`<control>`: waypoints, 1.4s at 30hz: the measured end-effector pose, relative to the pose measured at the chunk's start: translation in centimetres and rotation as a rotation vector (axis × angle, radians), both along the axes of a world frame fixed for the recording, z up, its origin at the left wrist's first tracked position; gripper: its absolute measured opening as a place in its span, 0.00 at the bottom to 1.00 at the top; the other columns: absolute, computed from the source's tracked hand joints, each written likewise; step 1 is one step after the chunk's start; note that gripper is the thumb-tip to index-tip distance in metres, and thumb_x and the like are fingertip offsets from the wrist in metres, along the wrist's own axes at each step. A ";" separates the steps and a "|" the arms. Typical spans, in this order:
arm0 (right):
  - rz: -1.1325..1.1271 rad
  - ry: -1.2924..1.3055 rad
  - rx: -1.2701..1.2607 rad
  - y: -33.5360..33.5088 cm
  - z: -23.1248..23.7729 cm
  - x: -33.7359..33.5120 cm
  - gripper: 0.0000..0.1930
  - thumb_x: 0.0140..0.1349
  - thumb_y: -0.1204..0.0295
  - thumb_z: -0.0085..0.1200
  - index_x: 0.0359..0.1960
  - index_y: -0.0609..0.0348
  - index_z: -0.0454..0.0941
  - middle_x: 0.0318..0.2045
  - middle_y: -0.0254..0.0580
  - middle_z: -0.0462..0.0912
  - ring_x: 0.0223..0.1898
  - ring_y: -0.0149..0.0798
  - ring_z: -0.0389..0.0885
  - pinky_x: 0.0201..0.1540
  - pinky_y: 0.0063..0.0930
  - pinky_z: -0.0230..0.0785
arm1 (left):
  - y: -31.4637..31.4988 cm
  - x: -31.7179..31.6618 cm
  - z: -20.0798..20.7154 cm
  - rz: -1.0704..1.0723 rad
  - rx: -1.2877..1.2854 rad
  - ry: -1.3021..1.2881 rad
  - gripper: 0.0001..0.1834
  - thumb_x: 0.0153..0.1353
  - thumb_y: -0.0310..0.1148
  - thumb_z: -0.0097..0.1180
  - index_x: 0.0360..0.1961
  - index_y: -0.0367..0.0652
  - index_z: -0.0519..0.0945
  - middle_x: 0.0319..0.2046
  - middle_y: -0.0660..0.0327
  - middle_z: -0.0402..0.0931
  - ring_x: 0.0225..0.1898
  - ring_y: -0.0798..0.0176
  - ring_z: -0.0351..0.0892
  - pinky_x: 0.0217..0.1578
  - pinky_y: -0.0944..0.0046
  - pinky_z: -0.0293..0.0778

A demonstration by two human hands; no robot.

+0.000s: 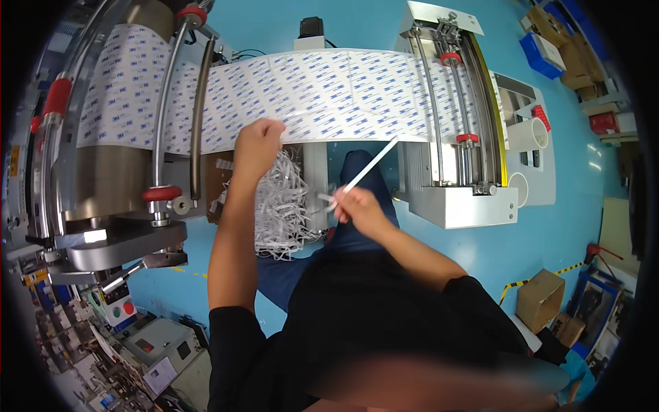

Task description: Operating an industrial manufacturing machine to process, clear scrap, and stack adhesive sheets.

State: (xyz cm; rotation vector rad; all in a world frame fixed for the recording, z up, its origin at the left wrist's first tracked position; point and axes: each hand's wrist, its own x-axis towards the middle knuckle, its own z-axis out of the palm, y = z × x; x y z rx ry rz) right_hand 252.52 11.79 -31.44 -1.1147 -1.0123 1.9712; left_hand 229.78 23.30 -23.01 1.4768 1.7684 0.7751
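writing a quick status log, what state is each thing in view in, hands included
left hand: fingers curled, at the sheet's near edge; grip hidden
right hand: closed on the white strip
white strip: straight toward the sheet, tail curled
printed sheet: spread between both machines
paper shreds: loose, tangled heap
large roller: partly wrapped by the sheet

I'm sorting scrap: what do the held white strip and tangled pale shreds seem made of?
Narrow white strip: perhaps paper or film, smooth-looking, straight and thin. Tangled pale-grey shreds: likely thin paper or film, curling loosely; finish unclear.
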 end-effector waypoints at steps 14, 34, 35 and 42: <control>0.740 -1.145 0.476 -3.9 5.6 2.1 0.25 0.63 0.59 0.55 0.55 0.66 0.70 0.42 0.56 0.79 0.42 0.57 0.81 0.43 0.41 0.75 | -8.8 -10.2 -8.0 0.316 0.006 -0.279 0.11 0.68 0.36 0.51 0.41 0.40 0.80 0.18 0.71 0.66 0.20 0.78 0.60 0.21 0.74 0.56; 1.060 -0.384 1.267 -0.6 12.0 -10.4 0.15 0.55 0.67 0.57 0.38 0.68 0.75 0.40 0.48 0.78 0.41 0.46 0.80 0.39 0.37 0.75 | -9.1 -3.3 -7.3 -0.292 -0.376 -0.513 0.21 0.67 0.40 0.51 0.56 0.37 0.71 0.31 0.64 0.79 0.29 0.74 0.71 0.33 0.75 0.65; 0.986 -0.373 1.025 5.1 14.1 -4.6 0.19 0.54 0.64 0.60 0.43 0.64 0.75 0.42 0.47 0.79 0.39 0.46 0.81 0.38 0.36 0.75 | -9.4 -4.1 -7.3 -0.284 -0.431 -0.555 0.19 0.67 0.39 0.50 0.53 0.37 0.74 0.29 0.65 0.78 0.28 0.75 0.70 0.32 0.75 0.64; 0.722 -1.922 1.252 17.6 10.1 9.1 0.11 0.51 0.79 0.54 0.37 0.61 0.80 0.38 0.49 0.83 0.45 0.46 0.80 0.47 0.38 0.72 | -9.8 -5.5 -5.7 -0.183 -0.383 -0.546 0.15 0.69 0.37 0.48 0.45 0.37 0.79 0.21 0.70 0.70 0.25 0.77 0.66 0.29 0.74 0.62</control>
